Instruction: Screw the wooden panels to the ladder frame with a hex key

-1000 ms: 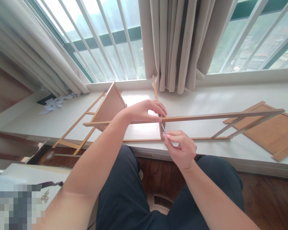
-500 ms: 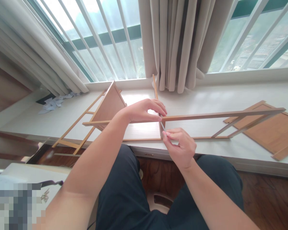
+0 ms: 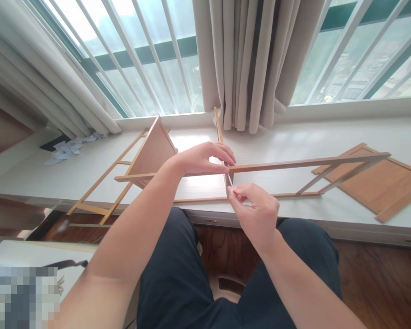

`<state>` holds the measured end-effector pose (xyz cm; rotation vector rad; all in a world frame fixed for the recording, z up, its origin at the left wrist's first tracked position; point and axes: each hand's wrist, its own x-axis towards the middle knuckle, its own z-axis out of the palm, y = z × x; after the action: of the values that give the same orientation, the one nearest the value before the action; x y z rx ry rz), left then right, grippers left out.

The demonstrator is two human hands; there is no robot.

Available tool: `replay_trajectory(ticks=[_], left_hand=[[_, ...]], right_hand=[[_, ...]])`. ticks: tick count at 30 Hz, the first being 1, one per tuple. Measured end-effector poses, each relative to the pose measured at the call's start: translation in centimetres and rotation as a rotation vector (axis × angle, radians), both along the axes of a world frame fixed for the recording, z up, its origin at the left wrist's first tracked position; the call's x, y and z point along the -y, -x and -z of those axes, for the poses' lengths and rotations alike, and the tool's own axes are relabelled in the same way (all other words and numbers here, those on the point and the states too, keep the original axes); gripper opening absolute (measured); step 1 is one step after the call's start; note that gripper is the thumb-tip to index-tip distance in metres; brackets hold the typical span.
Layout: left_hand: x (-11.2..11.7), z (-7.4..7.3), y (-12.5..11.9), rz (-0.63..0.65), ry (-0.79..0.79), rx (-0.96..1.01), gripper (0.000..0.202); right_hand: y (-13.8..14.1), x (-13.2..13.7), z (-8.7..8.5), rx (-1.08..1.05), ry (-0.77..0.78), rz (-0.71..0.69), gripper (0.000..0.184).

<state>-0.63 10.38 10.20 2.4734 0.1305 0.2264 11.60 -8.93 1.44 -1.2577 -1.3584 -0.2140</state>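
Lap: my dark trousers (image 3: 178,274) fill the bottom centre, with the wooden floor (image 3: 383,283) to the right and a white surface (image 3: 30,251) at lower left.
Right hand: my right hand (image 3: 256,214) is raised in front of the sill edge, thumb and forefinger pinched on a slim metal piece (image 3: 229,181); the other fingers are curled in.
Slim metal piece: silvery and tilted, its upper end meets the frame's joint just under my left fingertips. I cannot tell if it is a screw or a key.
Left hand: my left hand (image 3: 201,158) is closed over the top of the joint, fingers wrapped down the far side, thumb along the near side.
Wooden frame: the wooden frame (image 3: 294,162) rests on the sill, one long rail running right from the joint, cross slats beneath it, and a flat panel (image 3: 154,150) tilted up at its left end.
Sill: the white sill (image 3: 287,139) bears everything.
Loose board: a loose board (image 3: 376,182) lies flat at far right, under the rail's end.
Paper: crumpled paper (image 3: 65,149) sits at far left, well apart from the frame.
Background: a beige curtain (image 3: 246,64) hangs behind the joint, with white window bars (image 3: 137,50) on either side.
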Motion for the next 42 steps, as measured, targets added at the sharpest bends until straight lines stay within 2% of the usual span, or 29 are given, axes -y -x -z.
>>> replay_trajectory(ticks=[6, 10, 14, 19, 23, 27, 30, 33, 37, 42], left_hand=[[0.0, 0.2, 0.1, -0.001, 0.009, 0.021, 0.022], [0.0, 0.2, 0.1, -0.008, 0.026, 0.009, 0.023], [0.0, 0.1, 0.2, -0.012, 0.039, 0.002, 0.023], [0.1, 0.1, 0.2, -0.002, 0.087, 0.029, 0.022], [0.1, 0.0, 0.1, -0.002, 0.090, 0.033, 0.022], [0.1, 0.1, 0.0, -0.006, 0.084, 0.040, 0.021], [0.0, 0.2, 0.0, -0.008, 0.085, 0.033, 0.022], [-0.1, 0.2, 0.0, 0.009, 0.075, 0.031, 0.023], [-0.1, 0.1, 0.0, 0.008, 0.076, 0.034, 0.023], [0.0, 0.1, 0.0, 0.009, 0.081, 0.041, 0.022]], right_hand=[[0.4, 0.3, 0.0, -0.060, 0.066, 0.007, 0.020], [0.9, 0.5, 0.2, -0.236, 0.182, 0.016, 0.020], [1.6, 0.4, 0.2, -0.635, 0.327, -0.057, 0.026], [2.5, 0.0, -0.8, -1.284, 0.273, -0.254, 0.042], [2.8, -0.1, -1.4, -1.482, 0.299, -0.347, 0.050], [3.0, 0.0, -1.5, -1.605, 0.373, -0.419, 0.042], [3.0, -0.1, -1.6, -1.835, 0.440, -0.469, 0.028], [3.0, -0.1, -1.8, -2.066, 0.502, -0.626, 0.019], [3.1, 0.0, -1.6, -2.114, 0.468, -0.857, 0.020], [3.1, 0.2, -1.0, -1.965, 0.405, -0.982, 0.022]])
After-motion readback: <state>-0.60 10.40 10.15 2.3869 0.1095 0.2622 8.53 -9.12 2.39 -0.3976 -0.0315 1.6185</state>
